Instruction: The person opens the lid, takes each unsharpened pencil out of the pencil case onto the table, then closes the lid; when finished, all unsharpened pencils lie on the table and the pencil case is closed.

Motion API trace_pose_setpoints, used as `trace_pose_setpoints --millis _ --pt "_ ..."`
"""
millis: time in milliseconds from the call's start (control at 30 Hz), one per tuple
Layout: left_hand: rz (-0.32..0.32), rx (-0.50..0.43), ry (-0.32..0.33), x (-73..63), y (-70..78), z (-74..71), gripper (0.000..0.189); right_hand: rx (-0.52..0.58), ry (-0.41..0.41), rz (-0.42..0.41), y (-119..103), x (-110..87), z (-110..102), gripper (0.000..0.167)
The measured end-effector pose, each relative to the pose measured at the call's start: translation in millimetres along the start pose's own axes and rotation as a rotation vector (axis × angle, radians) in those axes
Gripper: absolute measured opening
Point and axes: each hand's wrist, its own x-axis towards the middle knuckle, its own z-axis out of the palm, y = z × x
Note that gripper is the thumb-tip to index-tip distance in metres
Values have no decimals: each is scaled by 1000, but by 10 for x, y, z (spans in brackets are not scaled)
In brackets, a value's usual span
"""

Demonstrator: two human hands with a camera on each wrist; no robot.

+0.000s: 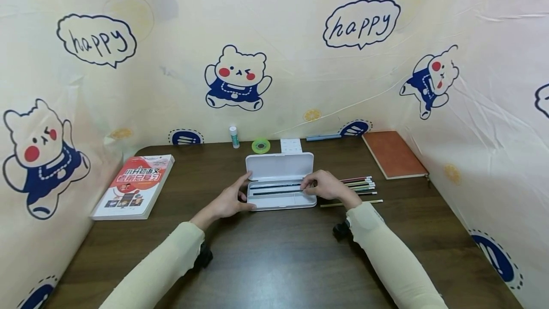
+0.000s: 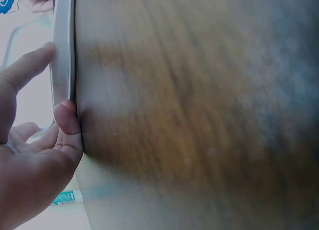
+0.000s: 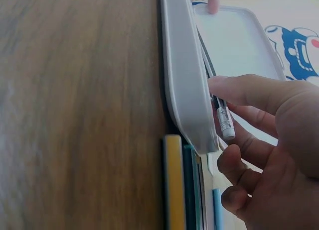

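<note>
A white pencil case lies on the table with its lid raised at the back. My left hand grips its left end, thumb at the front corner and fingers behind, as the left wrist view also shows at the case's wall. Over the right end, my right hand pinches a dark pencil between thumb and fingers, near its white eraser end. That pencil lies along the inside of the case. Another dark pencil shows in the case in the head view. Several loose pencils lie to the right, partly under the right hand and wrist.
A single yellowish pencil lies nearer the front. Behind the case are a glue stick, green tape roll, white card and blue pen-like stick. A book lies left, a brown notebook right.
</note>
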Motion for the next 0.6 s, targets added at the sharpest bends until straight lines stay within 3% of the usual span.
trace_pose_setpoints --millis 267,600 --pt "12 -3 2 -3 -3 -4 104 63 33 -8 129 -161 -163 8" --pt "12 -6 -2 -6 -4 -1 104 51 80 25 313 -459 -428 10"
